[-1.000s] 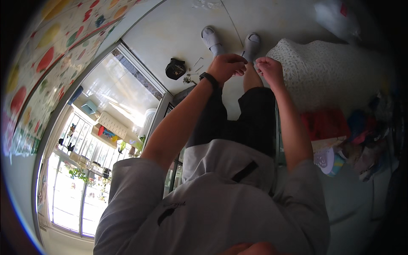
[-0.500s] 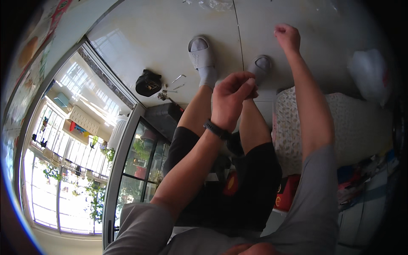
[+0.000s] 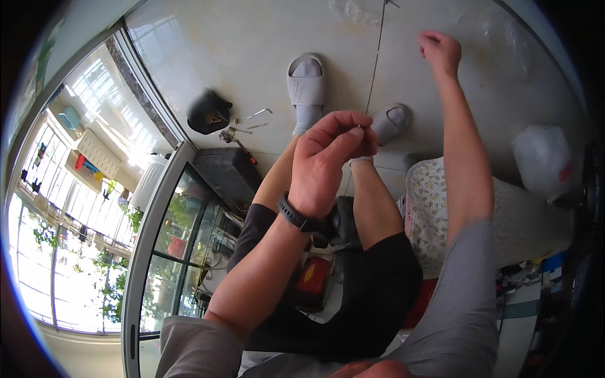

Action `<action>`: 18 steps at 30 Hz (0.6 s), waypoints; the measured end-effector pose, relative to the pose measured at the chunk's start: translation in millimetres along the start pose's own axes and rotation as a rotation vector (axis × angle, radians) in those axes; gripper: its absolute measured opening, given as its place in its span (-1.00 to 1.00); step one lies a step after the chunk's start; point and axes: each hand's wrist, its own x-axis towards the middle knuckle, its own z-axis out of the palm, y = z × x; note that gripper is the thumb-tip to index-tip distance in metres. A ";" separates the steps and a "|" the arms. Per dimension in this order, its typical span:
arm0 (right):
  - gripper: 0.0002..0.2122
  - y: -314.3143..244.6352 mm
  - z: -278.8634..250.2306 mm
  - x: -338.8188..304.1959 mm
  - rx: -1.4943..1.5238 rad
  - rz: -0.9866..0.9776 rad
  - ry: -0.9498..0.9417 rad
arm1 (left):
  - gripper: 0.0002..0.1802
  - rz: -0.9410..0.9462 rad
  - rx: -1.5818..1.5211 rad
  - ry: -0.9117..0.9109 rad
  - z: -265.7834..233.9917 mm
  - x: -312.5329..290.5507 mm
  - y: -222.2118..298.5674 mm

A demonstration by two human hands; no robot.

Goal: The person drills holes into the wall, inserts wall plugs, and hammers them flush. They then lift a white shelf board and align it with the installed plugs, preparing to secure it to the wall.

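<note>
My left hand (image 3: 324, 157) is raised over the gap between my knees, wearing a dark wristband (image 3: 296, 214). Thumb and index finger are pinched together, and a tiny bright speck shows at their tips, too small to name. Farther off to the right, my right hand (image 3: 442, 55) hangs above the tiled floor with its arm stretched out. Its fingers are curled closed; whatever they may hold is hidden. The hands are well apart. Between them on the floor are my feet in grey slippers (image 3: 306, 88).
Left of my feet lie a black pouch (image 3: 208, 116), a hex key (image 3: 259, 113) and small metal pieces. A dark case (image 3: 224, 170) stands by the glass door (image 3: 167, 277). To the right are a cloth-covered seat (image 3: 425, 201) and a white plastic bag (image 3: 541, 157).
The head view has shifted a little. My left hand appears slightly lower and further left, still pinching. My right hand has shifted slightly right, fingers still curled.
</note>
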 end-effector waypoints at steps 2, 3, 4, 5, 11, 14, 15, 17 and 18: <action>-0.84 -37.3 -8.1 -70.3 0.477 -0.027 -0.169 | -0.72 0.045 0.000 0.045 -6.5 2.9 -0.1; -0.86 -64.2 -17.9 -111.3 0.553 -0.030 -0.208 | -0.70 0.062 0.010 0.074 -9.6 4.9 -2.4; -0.87 -90.9 -28.9 -150.9 0.628 -0.031 -0.250 | -0.70 0.071 -0.018 0.081 -12.1 5.1 -4.4; -0.88 -108.5 -39.3 -184.6 0.622 -0.039 -0.282 | -0.69 0.079 -0.049 0.084 -13.5 6.1 -6.1; -0.84 -127.6 -41.6 -262.2 0.212 -0.619 -0.119 | -0.69 -0.044 -0.192 -0.005 5.2 -0.4 4.6; -0.80 -124.2 -39.7 -258.0 0.101 -0.745 -0.110 | -0.73 -0.017 -0.104 -0.013 3.8 -0.1 -2.9; -0.80 -125.8 -39.9 -252.8 0.072 -0.779 -0.158 | -0.76 -0.004 -0.101 0.006 0.3 0.6 -3.7; -0.81 -130.3 -43.4 -237.5 0.209 -0.656 -0.334 | -0.76 0.033 -0.153 0.047 -4.9 1.3 -2.4; -0.81 -131.1 -43.0 -226.4 0.278 -0.591 -0.422 | -0.77 0.053 -0.178 0.070 -7.7 1.6 -1.3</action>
